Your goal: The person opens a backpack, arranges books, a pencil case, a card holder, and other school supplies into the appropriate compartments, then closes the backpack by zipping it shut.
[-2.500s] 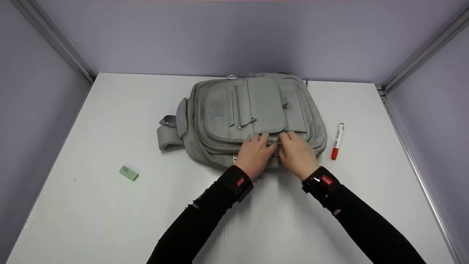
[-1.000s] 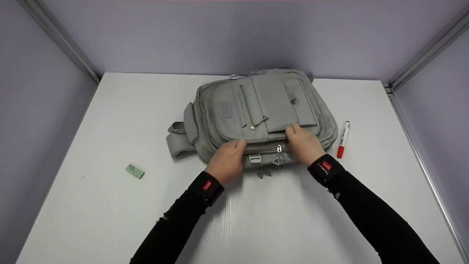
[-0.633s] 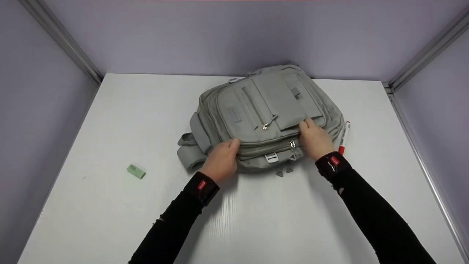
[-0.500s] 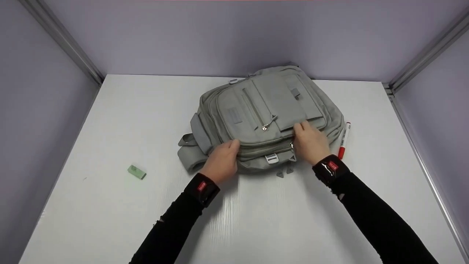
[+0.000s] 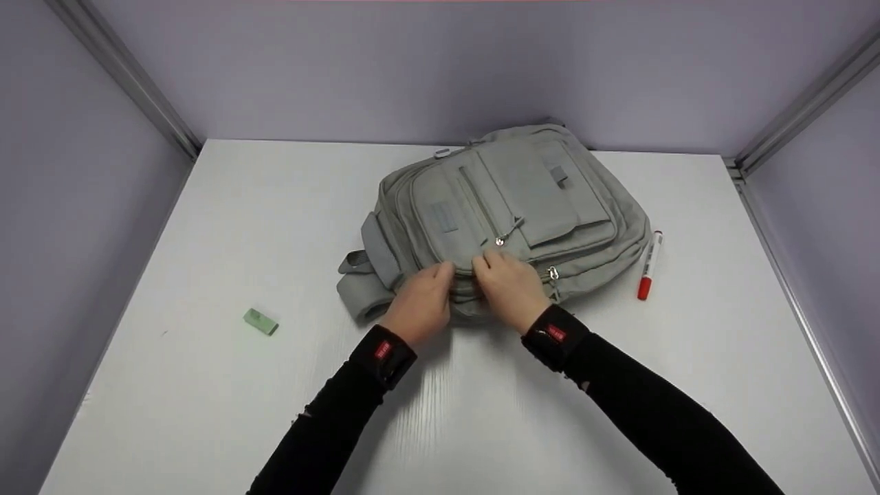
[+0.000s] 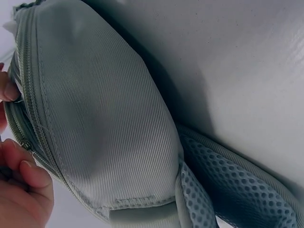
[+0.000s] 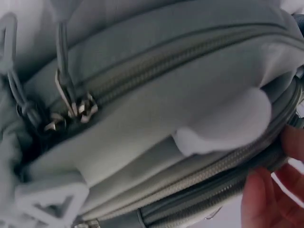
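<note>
A grey backpack [image 5: 522, 199] lies flat on the white table [image 5: 206, 227], turned a little clockwise. My left hand [image 5: 421, 302] grips its near left edge, fingers curled over the fabric [image 6: 104, 123]; its fingertips [image 6: 23, 190] sit by a zip line. My right hand [image 5: 510, 285] is close beside it, fingers curled onto the zip seam under the front pocket. In the right wrist view its fingertips [image 7: 266, 199] show low on the right. Metal zip pulls [image 7: 71, 107] hang on another zip at the left.
A red-capped white marker [image 5: 648, 265] lies just right of the backpack. A small green eraser [image 5: 260, 321] sits at the left. The padded mesh strap [image 6: 237, 190] sticks out on the bag's left side [image 5: 357, 289]. Purple walls enclose the table on three sides.
The backpack was turned clockwise and shifted right. My right hand then left the bag's right part and moved left, next to my left hand, which stays on the near left edge.
</note>
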### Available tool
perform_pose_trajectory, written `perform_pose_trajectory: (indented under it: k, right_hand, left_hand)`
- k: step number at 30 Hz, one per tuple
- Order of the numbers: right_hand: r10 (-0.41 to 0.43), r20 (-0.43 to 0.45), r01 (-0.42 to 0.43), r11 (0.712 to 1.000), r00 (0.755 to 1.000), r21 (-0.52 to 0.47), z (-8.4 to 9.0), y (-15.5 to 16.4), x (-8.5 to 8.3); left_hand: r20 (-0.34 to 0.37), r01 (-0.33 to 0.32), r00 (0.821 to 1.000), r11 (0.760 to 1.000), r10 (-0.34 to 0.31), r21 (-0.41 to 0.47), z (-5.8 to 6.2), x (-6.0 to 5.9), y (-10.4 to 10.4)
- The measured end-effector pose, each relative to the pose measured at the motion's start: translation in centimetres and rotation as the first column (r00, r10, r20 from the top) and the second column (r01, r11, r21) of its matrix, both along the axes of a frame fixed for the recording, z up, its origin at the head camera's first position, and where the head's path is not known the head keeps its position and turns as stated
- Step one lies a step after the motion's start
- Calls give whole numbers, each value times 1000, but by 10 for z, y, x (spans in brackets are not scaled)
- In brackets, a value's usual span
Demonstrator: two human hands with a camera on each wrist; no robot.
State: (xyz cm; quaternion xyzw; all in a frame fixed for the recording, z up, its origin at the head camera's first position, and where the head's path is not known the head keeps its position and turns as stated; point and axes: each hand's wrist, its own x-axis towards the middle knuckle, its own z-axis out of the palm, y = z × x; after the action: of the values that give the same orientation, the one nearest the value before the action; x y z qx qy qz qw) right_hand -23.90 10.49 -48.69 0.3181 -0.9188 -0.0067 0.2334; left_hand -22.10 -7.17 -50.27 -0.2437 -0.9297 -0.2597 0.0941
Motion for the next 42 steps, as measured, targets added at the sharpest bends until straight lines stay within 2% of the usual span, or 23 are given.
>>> perform_pose_trajectory:
  k: [7,15,21,28,35,42]
  right_hand:
    - [62,-22,-61,997,998,45,-3,5,-4]
    - [119,10,-119,992,993,29,-7,25,-2]
    - [168,23,-169,985,986,25,-7,39,1]
    - [230,44,-230,973,972,-9,-8,55,4]
    - [238,17,-238,971,971,-25,-9,71,7]
    - [251,22,-249,966,968,-67,-9,81,7]
  left_hand:
    - [-68,12,998,998,-16,-69,-1,-4,-5]
    - [-46,-5,999,993,0,-115,2,-13,-17]
    - [-84,-5,996,994,-4,-111,2,-19,-23]
    - [-81,0,997,995,-8,-101,4,-23,-30]
    - [-95,-48,995,995,39,-91,6,-23,-40]
    - [-125,-57,991,996,48,-75,4,-20,-48]
